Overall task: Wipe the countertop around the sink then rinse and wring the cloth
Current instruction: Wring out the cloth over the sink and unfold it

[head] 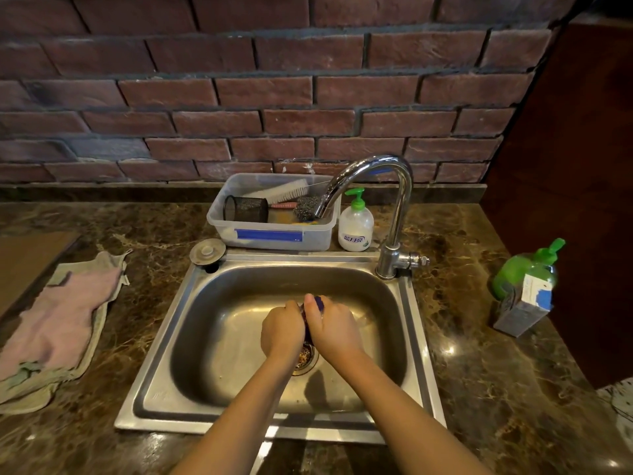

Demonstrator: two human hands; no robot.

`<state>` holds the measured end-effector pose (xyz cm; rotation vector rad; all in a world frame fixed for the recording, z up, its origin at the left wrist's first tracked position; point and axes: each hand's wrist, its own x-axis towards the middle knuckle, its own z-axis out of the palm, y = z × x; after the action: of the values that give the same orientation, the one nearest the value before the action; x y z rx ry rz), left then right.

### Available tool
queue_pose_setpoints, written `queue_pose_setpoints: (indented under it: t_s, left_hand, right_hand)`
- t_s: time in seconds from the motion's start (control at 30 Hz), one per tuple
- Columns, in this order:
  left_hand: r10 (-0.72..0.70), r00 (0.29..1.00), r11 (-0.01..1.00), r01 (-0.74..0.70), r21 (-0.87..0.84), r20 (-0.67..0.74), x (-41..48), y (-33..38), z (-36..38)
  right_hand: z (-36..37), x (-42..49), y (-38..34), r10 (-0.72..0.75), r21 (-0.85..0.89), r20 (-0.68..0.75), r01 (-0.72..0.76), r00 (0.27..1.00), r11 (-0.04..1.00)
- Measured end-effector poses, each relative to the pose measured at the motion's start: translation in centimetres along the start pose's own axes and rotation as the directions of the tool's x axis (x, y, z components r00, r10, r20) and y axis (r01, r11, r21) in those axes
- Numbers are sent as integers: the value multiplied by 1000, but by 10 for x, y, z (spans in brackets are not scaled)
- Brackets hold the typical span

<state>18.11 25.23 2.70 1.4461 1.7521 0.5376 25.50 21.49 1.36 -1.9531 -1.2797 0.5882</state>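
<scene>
Squeezing a dark cloth (318,303) between them, left hand (282,332) and right hand (334,329) clamp together over the sink (404,337) drain (faucet (376,200) at one o'clock).

The sink (414,341) sits in the surface's (479,389) middle, a tub (274,234) and soap bottle (356,228) behind it by the back edge, towels (58,323) at the left edge, a carton (525,308) right.

**Legible Markings**

The white soap bottle (355,225), far behind the sink beside the tap, carries a blue label with the Chinese characters 蓝月亮. Print on the blue-and-white carton (527,305) at right is too small to read.
</scene>
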Motion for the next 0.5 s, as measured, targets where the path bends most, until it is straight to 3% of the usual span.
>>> queue_pose_setpoints:
  t_s: [0.1,0.33,0.5]
  left_hand:
    - [57,998,981,-52,184,-23,1,-1,2]
    - [43,987,998,-36,46,-157,5,-8,5]
    - [116,981,990,-102,92,-157,9,-9,8]
  right_hand:
    - [4,3,1,78,5,17,-78,997,997]
    - [13,8,0,253,117,81,-262,964,958]
    - [8,11,1,322,204,170,-353,931,913]
